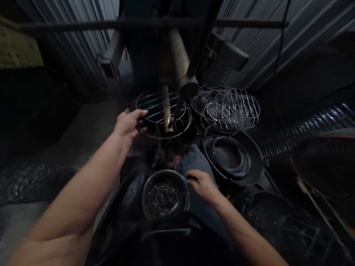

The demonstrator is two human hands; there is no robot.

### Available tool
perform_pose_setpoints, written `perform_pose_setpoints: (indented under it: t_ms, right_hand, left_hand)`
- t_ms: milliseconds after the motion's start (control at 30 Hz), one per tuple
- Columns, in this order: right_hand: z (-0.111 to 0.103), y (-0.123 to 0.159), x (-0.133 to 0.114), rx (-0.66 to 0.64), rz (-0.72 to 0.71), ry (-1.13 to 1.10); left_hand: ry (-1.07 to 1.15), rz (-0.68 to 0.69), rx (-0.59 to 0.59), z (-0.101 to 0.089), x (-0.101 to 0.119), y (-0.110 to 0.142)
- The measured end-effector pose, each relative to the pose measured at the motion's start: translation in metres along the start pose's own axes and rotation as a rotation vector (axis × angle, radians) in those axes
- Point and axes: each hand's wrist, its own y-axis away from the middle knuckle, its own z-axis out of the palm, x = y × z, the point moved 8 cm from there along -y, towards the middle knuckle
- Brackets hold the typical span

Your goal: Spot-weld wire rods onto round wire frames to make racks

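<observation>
Left hand (129,125) grips the left edge of a round wire rack (155,107), thumb uppermost; rack lies beyond a metal bowl (184,199) of short metal pieces (163,196). Right hand (203,184) curls at the bowl's right rim; hold cannot be confirmed.

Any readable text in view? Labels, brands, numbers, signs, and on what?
None readable.
Yellow package, upper left: faint marks, too dark and blurred to read.
Wire rack at the left hand: no lettering visible.
Metal bowl: no lettering visible.
</observation>
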Motion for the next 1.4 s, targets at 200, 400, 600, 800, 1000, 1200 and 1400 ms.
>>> perform_pose_setpoints:
  t_ms: [200,400,600,800,1000,1200,1400]
  right_hand:
    - [-0.051,0.033,0.056,0.125,0.212,0.415]
    - [-0.044,0.039,0.031,0.080,0.185,0.757]
    - [-0.046,0.038,0.024,0.077,0.117,0.734]
    - [-0.046,0.033,0.045,-0.075,0.209,0.585]
    - [-0.084,-0.023,-0.038,0.188,-0.170,0.020]
    - [-0.075,-0.086,-0.095,0.590,-0.247,-0.360]
    - [-0.044,-0.098,-0.079,0.635,-0.120,-0.709]
  left_hand:
    - [0.017,0.040,-0.002,0.001,0.006,0.005]
    - [0.069,0.088,0.036,-0.001,0.005,0.022]
    - [0.129,0.156,0.046,-0.003,0.000,0.034]
    - [0.160,0.179,0.003,-0.002,0.002,0.040]
    - [0.158,0.208,-0.025,0.006,0.000,0.040]
    - [0.144,0.261,-0.006,0.011,-0.001,0.049]
    - [0.158,0.271,0.011,0.009,0.003,0.049]
